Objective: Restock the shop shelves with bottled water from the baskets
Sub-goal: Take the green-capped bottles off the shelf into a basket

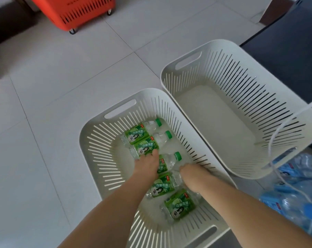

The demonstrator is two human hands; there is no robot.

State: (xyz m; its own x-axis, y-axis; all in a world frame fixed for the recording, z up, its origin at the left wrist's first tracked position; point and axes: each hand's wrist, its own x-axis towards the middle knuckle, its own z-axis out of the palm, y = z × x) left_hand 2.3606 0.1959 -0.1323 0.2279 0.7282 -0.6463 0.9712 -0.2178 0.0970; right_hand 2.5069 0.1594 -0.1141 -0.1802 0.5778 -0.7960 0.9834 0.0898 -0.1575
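Head view gives us a pale tiled floor (62, 86) with two white slotted baskets standing on it, their long sides touching. We see the far basket (250, 90) on our right with nothing in it, and the near basket (101, 154) holding five green-labelled bottles (142, 133), which lie on their sides in a row with their green caps toward the right. A red basket (80, 13) on small wheels stands well apart at the top left, and a pack of blue-capped bottles (294, 203) lies at the lower right, just beside the white baskets. Both our bare arms reach down into the near basket. Our left hand (148, 165) rests over the label of the third bottle (169, 160), and our right hand (192, 171) covers the neck end of the fourth bottle (162, 187). The fingers are hidden beneath the knuckles, so we cannot tell how far either grip is closed. A thin white cable (294, 115) curves across the far basket.
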